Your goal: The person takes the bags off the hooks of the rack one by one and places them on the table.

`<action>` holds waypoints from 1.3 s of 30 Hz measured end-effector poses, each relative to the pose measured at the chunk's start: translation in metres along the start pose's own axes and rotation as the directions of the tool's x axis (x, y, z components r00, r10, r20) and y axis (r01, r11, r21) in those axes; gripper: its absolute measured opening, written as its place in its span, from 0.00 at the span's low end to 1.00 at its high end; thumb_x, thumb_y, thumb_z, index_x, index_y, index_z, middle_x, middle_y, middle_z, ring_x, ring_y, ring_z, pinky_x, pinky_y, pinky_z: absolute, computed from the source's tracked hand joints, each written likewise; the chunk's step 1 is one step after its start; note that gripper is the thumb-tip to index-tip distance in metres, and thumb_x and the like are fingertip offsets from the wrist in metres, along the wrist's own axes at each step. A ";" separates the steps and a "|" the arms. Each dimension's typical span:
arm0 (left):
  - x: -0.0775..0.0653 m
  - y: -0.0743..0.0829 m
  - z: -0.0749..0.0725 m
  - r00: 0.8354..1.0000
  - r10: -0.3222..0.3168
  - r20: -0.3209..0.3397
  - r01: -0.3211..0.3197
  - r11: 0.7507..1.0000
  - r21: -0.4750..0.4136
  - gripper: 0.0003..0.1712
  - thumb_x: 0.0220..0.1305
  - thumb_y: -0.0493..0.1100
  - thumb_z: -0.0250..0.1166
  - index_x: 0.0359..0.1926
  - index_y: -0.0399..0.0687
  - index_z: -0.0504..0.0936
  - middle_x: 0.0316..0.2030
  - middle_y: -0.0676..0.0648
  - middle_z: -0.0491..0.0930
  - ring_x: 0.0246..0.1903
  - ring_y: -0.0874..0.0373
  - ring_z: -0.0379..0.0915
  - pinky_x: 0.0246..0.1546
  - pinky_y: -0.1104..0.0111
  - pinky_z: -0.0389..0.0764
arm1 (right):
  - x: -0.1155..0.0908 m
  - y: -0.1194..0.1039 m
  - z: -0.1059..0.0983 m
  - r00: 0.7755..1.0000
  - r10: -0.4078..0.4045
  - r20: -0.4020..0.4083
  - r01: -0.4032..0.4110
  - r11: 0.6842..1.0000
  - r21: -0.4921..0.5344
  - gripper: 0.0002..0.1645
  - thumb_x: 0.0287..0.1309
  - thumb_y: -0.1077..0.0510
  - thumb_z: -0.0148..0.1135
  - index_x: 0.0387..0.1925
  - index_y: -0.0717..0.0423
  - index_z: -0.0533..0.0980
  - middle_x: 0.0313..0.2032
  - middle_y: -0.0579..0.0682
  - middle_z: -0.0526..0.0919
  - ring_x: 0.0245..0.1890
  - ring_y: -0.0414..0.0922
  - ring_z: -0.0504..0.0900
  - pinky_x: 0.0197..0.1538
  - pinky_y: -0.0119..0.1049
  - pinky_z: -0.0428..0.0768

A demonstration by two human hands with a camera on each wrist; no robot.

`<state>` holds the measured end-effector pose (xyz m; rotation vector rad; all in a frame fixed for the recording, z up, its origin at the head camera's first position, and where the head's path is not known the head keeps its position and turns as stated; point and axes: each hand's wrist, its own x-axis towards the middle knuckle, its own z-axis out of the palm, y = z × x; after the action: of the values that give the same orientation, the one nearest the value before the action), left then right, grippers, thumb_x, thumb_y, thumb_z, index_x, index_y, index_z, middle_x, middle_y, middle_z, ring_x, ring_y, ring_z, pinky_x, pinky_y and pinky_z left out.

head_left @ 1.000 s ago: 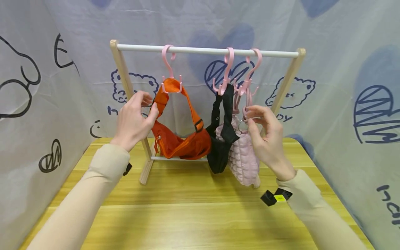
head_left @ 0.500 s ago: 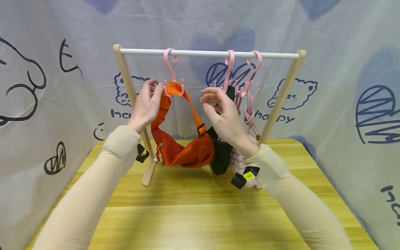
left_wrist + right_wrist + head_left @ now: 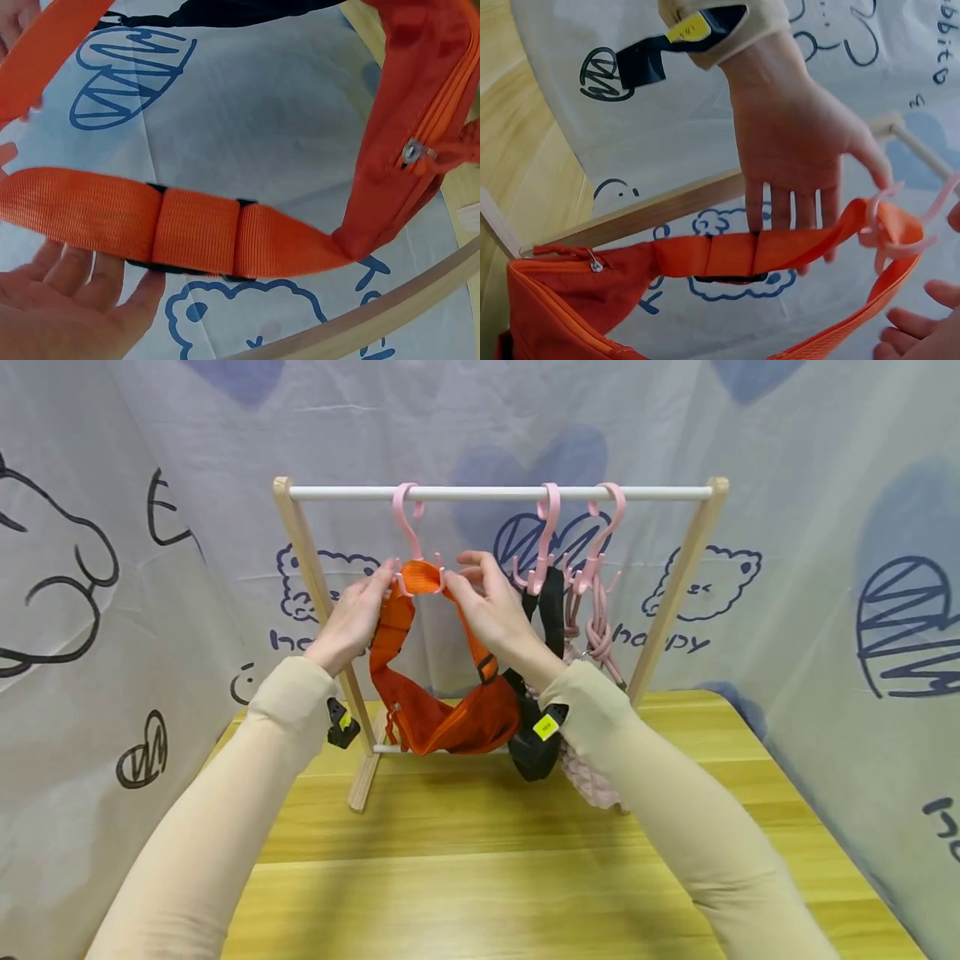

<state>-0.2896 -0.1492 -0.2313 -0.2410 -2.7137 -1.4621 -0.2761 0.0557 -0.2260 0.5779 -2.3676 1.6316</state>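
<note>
An orange waist bag (image 3: pixel 465 718) hangs by its webbing strap (image 3: pixel 195 232) from a pink hook hanger (image 3: pixel 408 522). My left hand (image 3: pixel 351 620) is at the strap's left side, just below the hook. In the right wrist view, the left hand's fingers (image 3: pixel 780 206) extend straight behind the strap, and its thumb reaches toward the hook prongs. My right hand (image 3: pixel 501 614) is at the strap's right side, with fingers loosely bent. In the right wrist view only part of the right hand (image 3: pixel 930 330) shows, beside the strap; whether it touches cannot be told.
A white rod (image 3: pixel 337 493) on wooden legs (image 3: pixel 678 581) bears the hangers. Right of the orange bag hang a black bag (image 3: pixel 534 756) and a pink puffy bag (image 3: pixel 592 781), partly behind my right arm. The rack stands on a wooden table (image 3: pixel 450 893), with printed cloth behind.
My right hand has moved left from beside the pink bag, past the black one, to the orange strap. My left hand has risen slightly and shifted right toward the hook.
</note>
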 end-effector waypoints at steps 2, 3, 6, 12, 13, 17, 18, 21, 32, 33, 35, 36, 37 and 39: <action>0.000 -0.001 -0.001 1.000 -0.001 0.025 0.002 1.000 -0.006 0.52 0.69 0.80 0.31 0.77 0.51 0.61 0.76 0.39 0.59 0.75 0.42 0.55 0.76 0.42 0.53 | 0.006 0.003 0.002 0.999 0.033 0.017 -0.033 0.999 0.005 0.27 0.75 0.45 0.49 0.66 0.54 0.67 0.61 0.57 0.79 0.62 0.50 0.77 0.68 0.46 0.74; 0.000 -0.001 -0.002 0.999 0.003 0.039 -0.002 1.000 -0.009 0.52 0.68 0.80 0.31 0.75 0.50 0.64 0.76 0.40 0.60 0.75 0.42 0.55 0.76 0.42 0.53 | 0.008 0.004 0.004 0.998 0.051 0.026 -0.051 0.998 0.021 0.27 0.75 0.44 0.49 0.65 0.55 0.68 0.59 0.57 0.80 0.61 0.51 0.79 0.68 0.45 0.74; 0.002 -0.003 -0.004 0.996 0.025 0.090 -0.023 1.000 -0.020 0.51 0.68 0.81 0.32 0.72 0.52 0.69 0.70 0.40 0.71 0.70 0.45 0.64 0.75 0.45 0.57 | 0.013 0.008 0.007 0.994 0.096 0.048 -0.101 0.989 0.107 0.25 0.75 0.43 0.49 0.60 0.57 0.70 0.51 0.59 0.84 0.53 0.53 0.84 0.63 0.44 0.78; 0.007 -0.007 -0.006 0.983 0.091 0.157 -0.077 0.993 -0.087 0.45 0.70 0.78 0.35 0.63 0.52 0.77 0.49 0.42 0.85 0.50 0.52 0.82 0.66 0.53 0.73 | 0.018 0.013 0.013 0.990 0.124 0.069 -0.139 0.943 0.302 0.21 0.74 0.42 0.52 0.48 0.56 0.72 0.31 0.50 0.83 0.31 0.45 0.85 0.42 0.35 0.84; 0.008 -0.007 -0.006 0.981 0.102 0.166 -0.086 0.991 -0.101 0.45 0.71 0.77 0.35 0.61 0.50 0.78 0.47 0.43 0.86 0.48 0.53 0.83 0.64 0.54 0.75 | 0.019 0.014 0.013 0.989 0.127 0.077 -0.146 0.934 0.328 0.21 0.74 0.42 0.52 0.48 0.55 0.72 0.30 0.49 0.82 0.28 0.43 0.83 0.38 0.32 0.82; 0.010 -0.010 -0.007 0.966 0.131 0.222 -0.100 0.984 -0.147 0.45 0.74 0.74 0.35 0.55 0.43 0.80 0.41 0.47 0.88 0.43 0.54 0.86 0.62 0.53 0.77 | 0.020 0.016 0.014 0.981 0.152 0.122 -0.189 0.896 0.402 0.23 0.72 0.40 0.54 0.50 0.55 0.73 0.29 0.47 0.81 0.23 0.41 0.77 0.30 0.29 0.75; 0.010 -0.011 -0.007 0.962 0.134 0.239 -0.098 0.982 -0.159 0.45 0.74 0.74 0.34 0.53 0.42 0.80 0.40 0.48 0.89 0.43 0.55 0.86 0.62 0.52 0.77 | 0.020 0.016 0.014 0.978 0.159 0.134 -0.201 0.890 0.409 0.24 0.72 0.39 0.54 0.51 0.54 0.73 0.29 0.46 0.81 0.23 0.40 0.76 0.29 0.29 0.73; 0.012 -0.013 -0.006 0.945 0.156 0.286 -0.096 0.972 -0.214 0.44 0.74 0.73 0.33 0.53 0.44 0.79 0.37 0.51 0.88 0.43 0.55 0.85 0.63 0.53 0.75 | 0.021 0.018 0.014 0.974 0.166 0.156 -0.219 0.869 0.444 0.25 0.71 0.39 0.54 0.53 0.55 0.73 0.28 0.46 0.80 0.21 0.40 0.74 0.27 0.28 0.71; 0.015 -0.012 -0.009 0.891 0.277 0.359 -0.147 0.926 -0.349 0.33 0.74 0.72 0.35 0.52 0.56 0.73 0.27 0.54 0.76 0.31 0.58 0.73 0.61 0.58 0.64 | 0.024 0.020 0.013 0.972 0.160 0.174 -0.227 0.835 0.500 0.20 0.72 0.41 0.54 0.46 0.53 0.78 0.25 0.44 0.79 0.18 0.40 0.68 0.25 0.28 0.65; 0.015 -0.012 -0.010 0.896 0.260 0.359 -0.131 0.929 -0.345 0.33 0.74 0.73 0.35 0.51 0.56 0.73 0.26 0.54 0.74 0.30 0.58 0.72 0.60 0.59 0.65 | 0.024 0.020 0.013 0.971 0.163 0.173 -0.230 0.834 0.502 0.20 0.72 0.41 0.54 0.46 0.53 0.78 0.25 0.44 0.79 0.18 0.40 0.68 0.25 0.28 0.65; 0.014 -0.011 -0.011 0.906 0.227 0.357 -0.100 0.935 -0.339 0.33 0.73 0.74 0.36 0.49 0.55 0.72 0.25 0.54 0.72 0.29 0.58 0.70 0.57 0.60 0.66 | 0.023 0.020 0.014 0.970 0.171 0.174 -0.237 0.831 0.504 0.20 0.72 0.41 0.54 0.45 0.53 0.79 0.25 0.44 0.78 0.18 0.40 0.68 0.25 0.28 0.65; 0.013 -0.010 -0.011 0.911 0.208 0.356 -0.084 0.938 -0.336 0.33 0.73 0.74 0.37 0.48 0.55 0.71 0.25 0.54 0.71 0.28 0.58 0.69 0.55 0.60 0.67 | 0.023 0.020 0.014 0.969 0.174 0.173 -0.239 0.830 0.504 0.20 0.72 0.41 0.54 0.45 0.53 0.79 0.25 0.44 0.78 0.18 0.40 0.67 0.25 0.28 0.65; 0.013 -0.010 -0.012 0.916 0.193 0.353 -0.070 0.940 -0.334 0.32 0.73 0.74 0.37 0.48 0.54 0.71 0.25 0.54 0.70 0.28 0.58 0.68 0.52 0.60 0.68 | 0.023 0.020 0.014 0.969 0.178 0.173 -0.242 0.828 0.505 0.20 0.72 0.41 0.54 0.44 0.53 0.80 0.25 0.44 0.78 0.18 0.40 0.67 0.25 0.28 0.65; 0.012 -0.009 -0.013 0.927 0.162 0.338 -0.046 0.944 -0.328 0.32 0.72 0.74 0.38 0.46 0.54 0.71 0.25 0.54 0.69 0.27 0.58 0.66 0.49 0.61 0.69 | 0.023 0.019 0.015 0.967 0.184 0.175 -0.248 0.826 0.507 0.20 0.72 0.41 0.54 0.43 0.53 0.80 0.25 0.44 0.78 0.19 0.40 0.67 0.25 0.28 0.65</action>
<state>-0.3028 -0.1636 -0.2300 -0.7285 -2.6477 -1.9872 -0.3045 0.0431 -0.2390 0.5151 -2.1076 2.4473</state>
